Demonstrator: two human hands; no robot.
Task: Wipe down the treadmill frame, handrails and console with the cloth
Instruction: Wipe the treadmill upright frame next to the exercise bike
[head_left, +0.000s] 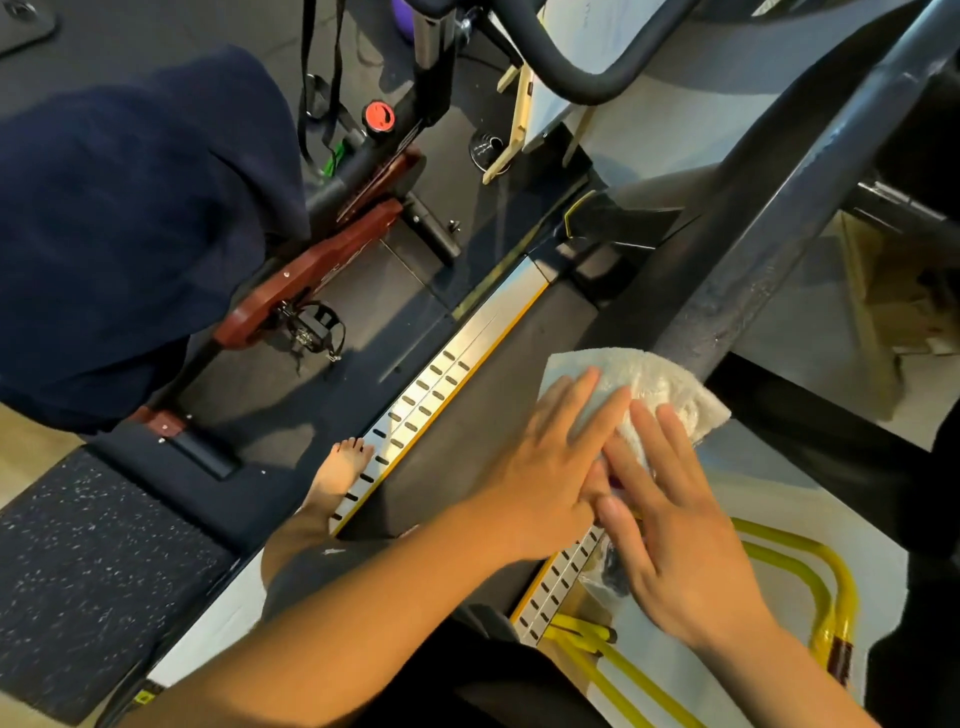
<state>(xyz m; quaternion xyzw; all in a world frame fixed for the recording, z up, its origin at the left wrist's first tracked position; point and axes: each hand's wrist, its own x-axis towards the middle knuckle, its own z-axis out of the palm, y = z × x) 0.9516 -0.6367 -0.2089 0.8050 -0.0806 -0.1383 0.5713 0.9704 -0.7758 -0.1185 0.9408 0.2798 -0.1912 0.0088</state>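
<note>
A person leans over a treadmill (483, 374), seen from above. Both hands lie flat with straight, spread fingers on a white cloth (660, 384), neither one clenched nor curled around it. The left hand (545, 467) presses the cloth's near left part, and the right hand (670, 525) lies just beside it, fingertips on the cloth's fluffy middle. The two hands touch at the thumbs.

The cloth sits over the treadmill's belt, right at the foot of a thick dark upright post (769, 228) of the frame, which slants up and away from the cloth. Water droplets or scuffs speckle the post just above the cloth. To the left of the cloth runs the treadmill's silver side rail (457, 358), dotted with dark slots and edged in yellow. A bare foot (340, 475) rests against the outer side of that rail. A second slotted rail strip (558, 587) shows under the right hand's wrist.

Farther left of the treadmill stands a red exercise bike (332, 260) with a dark blue garment (135, 218) draped over it. Yellow tubing (800, 577) lies near the right forearm.
</note>
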